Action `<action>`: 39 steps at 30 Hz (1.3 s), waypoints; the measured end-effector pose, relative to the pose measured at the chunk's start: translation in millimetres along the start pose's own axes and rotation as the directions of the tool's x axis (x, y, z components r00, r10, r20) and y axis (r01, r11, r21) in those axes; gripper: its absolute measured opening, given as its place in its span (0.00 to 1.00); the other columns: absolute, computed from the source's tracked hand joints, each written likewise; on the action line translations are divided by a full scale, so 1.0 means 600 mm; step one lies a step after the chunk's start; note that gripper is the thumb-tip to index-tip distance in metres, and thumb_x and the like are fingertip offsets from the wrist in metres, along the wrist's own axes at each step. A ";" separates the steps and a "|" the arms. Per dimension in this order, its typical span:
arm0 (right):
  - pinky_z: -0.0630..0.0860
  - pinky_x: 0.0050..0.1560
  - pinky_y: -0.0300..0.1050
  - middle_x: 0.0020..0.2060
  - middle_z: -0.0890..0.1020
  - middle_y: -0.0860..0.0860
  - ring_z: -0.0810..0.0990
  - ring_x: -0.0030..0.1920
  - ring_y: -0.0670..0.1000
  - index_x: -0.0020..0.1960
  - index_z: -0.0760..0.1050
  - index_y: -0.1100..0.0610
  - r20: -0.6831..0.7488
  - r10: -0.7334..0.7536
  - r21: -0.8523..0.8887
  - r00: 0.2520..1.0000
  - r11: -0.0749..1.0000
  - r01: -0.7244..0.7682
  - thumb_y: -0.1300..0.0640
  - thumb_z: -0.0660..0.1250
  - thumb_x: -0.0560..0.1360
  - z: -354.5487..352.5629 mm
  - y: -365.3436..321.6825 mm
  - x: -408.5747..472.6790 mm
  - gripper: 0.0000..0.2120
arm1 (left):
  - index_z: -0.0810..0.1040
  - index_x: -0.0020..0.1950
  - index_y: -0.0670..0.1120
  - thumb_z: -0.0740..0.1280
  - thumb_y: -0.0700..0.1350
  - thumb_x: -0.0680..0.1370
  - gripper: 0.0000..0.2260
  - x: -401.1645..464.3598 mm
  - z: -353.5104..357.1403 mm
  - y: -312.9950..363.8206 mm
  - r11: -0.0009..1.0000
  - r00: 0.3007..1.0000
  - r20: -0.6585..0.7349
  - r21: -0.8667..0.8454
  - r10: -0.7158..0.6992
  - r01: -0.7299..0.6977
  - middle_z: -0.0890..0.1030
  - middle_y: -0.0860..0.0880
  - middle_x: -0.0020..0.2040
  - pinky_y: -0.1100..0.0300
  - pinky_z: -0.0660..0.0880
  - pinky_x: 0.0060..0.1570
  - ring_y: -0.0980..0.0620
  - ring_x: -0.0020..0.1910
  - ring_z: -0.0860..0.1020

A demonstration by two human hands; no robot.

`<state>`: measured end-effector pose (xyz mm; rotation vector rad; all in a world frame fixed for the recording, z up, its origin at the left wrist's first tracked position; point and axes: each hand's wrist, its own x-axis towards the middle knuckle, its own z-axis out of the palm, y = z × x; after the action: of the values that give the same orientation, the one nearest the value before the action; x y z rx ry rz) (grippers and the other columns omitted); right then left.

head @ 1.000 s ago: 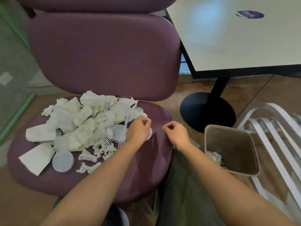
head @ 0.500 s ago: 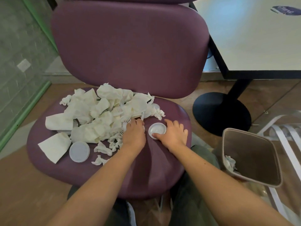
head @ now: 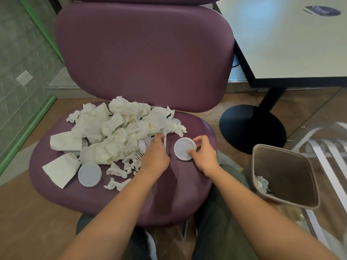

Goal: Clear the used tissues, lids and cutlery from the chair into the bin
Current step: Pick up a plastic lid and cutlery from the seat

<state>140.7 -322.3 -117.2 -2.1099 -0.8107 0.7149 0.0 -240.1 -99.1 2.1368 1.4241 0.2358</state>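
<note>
A heap of crumpled white tissues covers the left and back of the purple chair seat, with white plastic forks poking out of its right side. One round white lid lies at the front left. My right hand pinches the rim of another round white lid and tilts it up off the seat. My left hand closes its fingers on a white plastic utensil at the heap's right edge. The brown bin stands on the floor at the right with a tissue inside.
A white table on a black pedestal base stands behind the bin. A white slatted frame lies right of the bin. A flat folded napkin sits at the seat's front left. My legs are under the seat's front edge.
My right hand went from resting flat beside the small lid to gripping its rim and lifting it. My left hand curled onto the utensil at the heap's edge. The camera moved closer.
</note>
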 end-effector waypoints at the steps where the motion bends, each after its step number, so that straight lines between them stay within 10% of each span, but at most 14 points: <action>1: 0.73 0.54 0.47 0.45 0.78 0.46 0.78 0.50 0.51 0.51 0.69 0.47 -0.003 0.024 0.102 1.000 0.995 -0.024 0.58 0.70 0.73 -0.008 0.003 -0.002 0.13 | 0.63 0.69 0.49 0.63 0.36 0.73 0.25 -0.004 0.004 0.006 1.000 1.000 -0.012 -0.012 0.005 -0.005 0.75 0.48 0.60 0.50 0.74 0.47 0.44 0.56 0.77; 6: 0.71 0.40 0.39 0.42 0.78 0.49 0.77 0.44 0.49 0.49 0.71 0.53 -0.144 0.114 0.344 0.983 0.937 -0.058 0.62 0.68 0.75 -0.057 0.016 -0.015 0.08 | 0.68 0.67 0.51 0.64 0.39 0.72 0.24 -0.007 0.023 0.054 0.977 1.000 -0.009 -0.212 -0.001 -0.001 0.79 0.52 0.49 0.51 0.77 0.48 0.48 0.49 0.80; 10: 0.76 0.45 0.45 0.45 0.79 0.51 0.78 0.46 0.51 0.49 0.71 0.54 -0.245 0.185 0.421 0.952 0.905 -0.067 0.62 0.68 0.74 -0.118 0.042 -0.019 0.08 | 0.76 0.58 0.52 0.67 0.38 0.72 0.17 -0.006 0.047 0.132 0.952 0.994 0.026 -0.291 0.110 -0.098 0.77 0.57 0.40 0.71 0.67 0.37 0.61 0.40 0.76; 18: 0.77 0.44 0.39 0.48 0.77 0.51 0.77 0.47 0.49 0.56 0.71 0.56 -0.416 0.294 0.476 0.861 0.877 -0.070 0.61 0.69 0.75 -0.236 0.109 -0.041 0.11 | 0.77 0.54 0.54 0.72 0.43 0.73 0.12 -0.018 0.132 0.277 0.902 0.936 0.169 -0.363 0.310 -0.233 0.81 0.57 0.37 0.63 0.73 0.42 0.59 0.41 0.79; 31: 0.70 0.49 0.44 0.45 0.77 0.51 0.77 0.48 0.54 0.51 0.69 0.54 -0.489 0.482 0.417 0.727 0.861 -0.291 0.62 0.69 0.76 -0.337 0.260 -0.063 0.10 | 0.77 0.53 0.55 0.74 0.45 0.73 0.12 -0.057 0.327 0.396 0.975 0.873 0.440 -0.162 0.211 -0.154 0.82 0.52 0.51 0.53 0.80 0.50 0.52 0.48 0.81; 39: 0.71 0.52 0.43 0.58 0.80 0.55 0.79 0.56 0.55 0.62 0.75 0.57 -0.346 0.498 0.239 0.795 0.866 -0.438 0.56 0.70 0.75 -0.326 0.300 -0.055 0.17 | 0.74 0.66 0.53 0.69 0.53 0.76 0.19 -0.059 0.346 0.406 0.982 0.890 0.427 -0.158 0.158 -0.098 0.79 0.50 0.62 0.50 0.75 0.60 0.48 0.61 0.77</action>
<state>312.3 -526.2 -143.8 -2.2311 0.0044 0.5370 269.5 -413.0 -135.8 2.0121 0.9800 -0.1000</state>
